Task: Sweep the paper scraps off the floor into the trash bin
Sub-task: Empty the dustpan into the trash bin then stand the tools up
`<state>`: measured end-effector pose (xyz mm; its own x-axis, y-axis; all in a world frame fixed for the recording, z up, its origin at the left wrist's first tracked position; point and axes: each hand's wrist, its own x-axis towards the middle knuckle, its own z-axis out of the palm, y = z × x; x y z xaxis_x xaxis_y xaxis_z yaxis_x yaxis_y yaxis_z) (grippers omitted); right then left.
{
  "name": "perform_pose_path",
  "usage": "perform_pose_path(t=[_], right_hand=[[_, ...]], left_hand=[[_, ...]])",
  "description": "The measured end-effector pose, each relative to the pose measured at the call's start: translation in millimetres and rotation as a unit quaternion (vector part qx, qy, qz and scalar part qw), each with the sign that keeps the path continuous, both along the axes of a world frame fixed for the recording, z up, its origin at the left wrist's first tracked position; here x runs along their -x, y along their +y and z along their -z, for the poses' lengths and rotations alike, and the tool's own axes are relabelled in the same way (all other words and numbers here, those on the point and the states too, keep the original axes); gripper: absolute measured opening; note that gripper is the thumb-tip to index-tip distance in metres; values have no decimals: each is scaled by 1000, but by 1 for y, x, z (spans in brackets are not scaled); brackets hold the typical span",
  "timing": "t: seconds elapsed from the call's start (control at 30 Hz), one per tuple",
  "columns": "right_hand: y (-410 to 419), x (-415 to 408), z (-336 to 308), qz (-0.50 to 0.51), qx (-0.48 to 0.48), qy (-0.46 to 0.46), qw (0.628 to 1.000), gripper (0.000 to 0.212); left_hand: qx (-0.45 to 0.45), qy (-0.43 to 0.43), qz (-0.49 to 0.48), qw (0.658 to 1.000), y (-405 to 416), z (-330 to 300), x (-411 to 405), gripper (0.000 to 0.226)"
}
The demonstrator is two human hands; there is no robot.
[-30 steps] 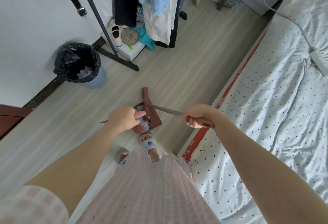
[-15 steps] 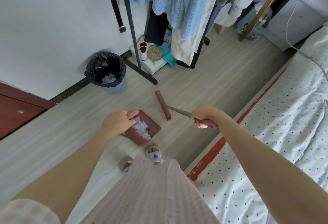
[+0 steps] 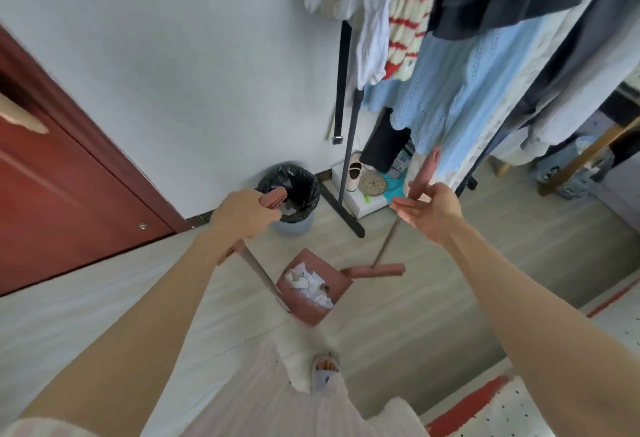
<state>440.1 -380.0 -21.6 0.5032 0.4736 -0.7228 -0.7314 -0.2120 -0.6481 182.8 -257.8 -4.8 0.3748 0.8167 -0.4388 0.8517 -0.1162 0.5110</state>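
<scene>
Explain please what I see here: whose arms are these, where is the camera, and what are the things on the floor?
The camera sits on a person's head and looks down, so the two bare arms are that person's own. The left hand grips the reddish-brown handle of a long-handled dustpan, which holds white paper scraps and hangs low over the pale wooden floor. The right hand has straight fingers against the handle of a reddish-brown broom. By the wall stands a blue trash bin with a black bag.
</scene>
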Motion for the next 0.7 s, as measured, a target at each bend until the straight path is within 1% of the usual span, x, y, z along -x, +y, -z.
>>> perform_pose_path(t=[0.03,0.07,0.1,0.13,0.17,0.23,0.3,0.4,0.43,0.47,0.53,0.6,0.67,0.7], right_hand=[[6,2,-7,-7,-20,-8,1000,26],[11,4,-10,-41,-30,-43,998,24],[15,7,-13,-95,-14,-115,989,20],[18,11,-14,-145,14,-191,971,15],[23,15,-15,-176,44,-262,948,15],[28,17,-17,-194,109,-356,908,20],[31,18,-21,-202,161,-421,869,24],[36,21,-25,-244,220,-510,795,23],[36,24,-24,-254,228,-528,777,25],[41,27,-22,-262,220,-537,771,27],[51,34,-17,-266,176,-525,789,30],[61,42,-16,-262,121,-481,828,25],[70,47,-18,-243,55,-424,871,14],[73,49,-20,-231,26,-397,888,12]], left_hand=[[-4,-14,-16,1000,3,-7,7,29],[-3,-26,-30,999,5,-12,12,28],[-2,-39,-46,998,7,-17,16,26],[3,-51,-59,997,9,-21,19,24],[8,-63,-72,995,10,-27,24,22],[26,-86,-92,992,14,-38,30,17],[37,-118,-122,985,21,-51,42,15],[48,-177,-188,965,35,-67,64,24],[53,-196,-204,958,37,-70,69,25],[57,-213,-218,951,38,-72,74,26],[67,-239,-235,940,38,-73,77,28],[70,-264,-246,930,38,-73,75,29],[66,-286,-258,920,40,-75,74,30],[68,-299,-268,913,43,-74,74,30]])
